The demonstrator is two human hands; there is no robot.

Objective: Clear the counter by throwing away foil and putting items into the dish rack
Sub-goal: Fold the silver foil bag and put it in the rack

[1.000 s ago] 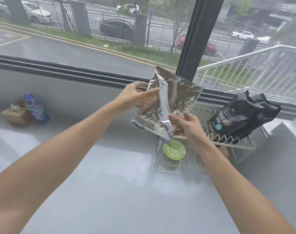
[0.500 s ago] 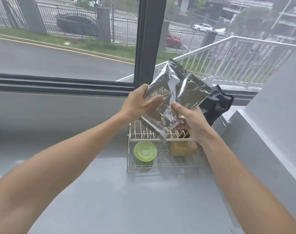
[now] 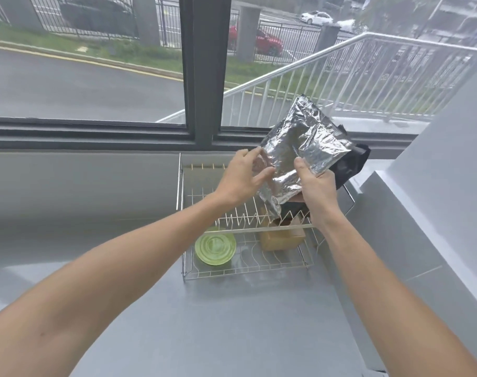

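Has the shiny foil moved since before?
Yes. The foil has gone right across the dish rack, from above the green lid to the black bag.

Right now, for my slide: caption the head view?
Left hand and right hand hold foil bag above dish rack.
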